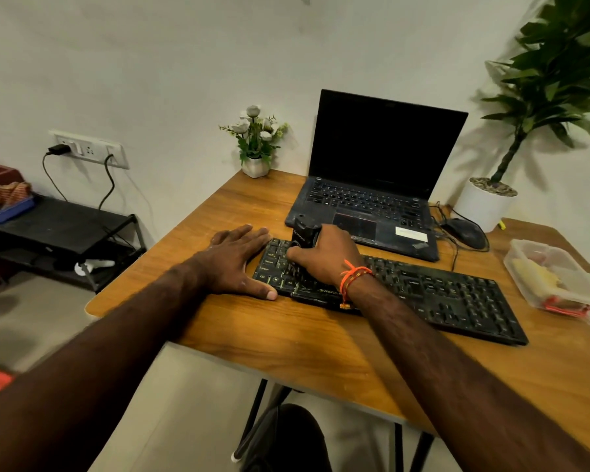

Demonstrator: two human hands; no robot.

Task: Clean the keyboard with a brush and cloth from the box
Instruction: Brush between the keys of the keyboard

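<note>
The long black plastic keyboard (423, 287) lies across the wooden tabletop (286, 335), angled so its left end sits nearest you and just in front of the open black laptop (372, 185). Your right hand (327, 257) has its fingers curled round a chunky black brush (304, 233), standing it upright on the keys at the left end; the bristles are hidden under your palm, so you cannot tell how hard they press. Your left hand (239, 264) lies flat with fingers straight, palm on the table, thumb along the keyboard's front-left corner and fingertips at its left edge, holding nothing.

You appear to be in the brushing step, with most of the board to the right untouched. To do it well, keep that left hand braced so the board does not slide, tilt the brush so the bristles reach between the rows, and work in short strokes along each row toward one edge, moving steadily rightward. Light pressure should do; heavy pressure may pop a keycap.

Further right sits a clear plastic box (552, 277), its contents blurred but probably including the cloth, beside a black mouse (465, 231) with its cable. Mind that cable as you sweep
</note>
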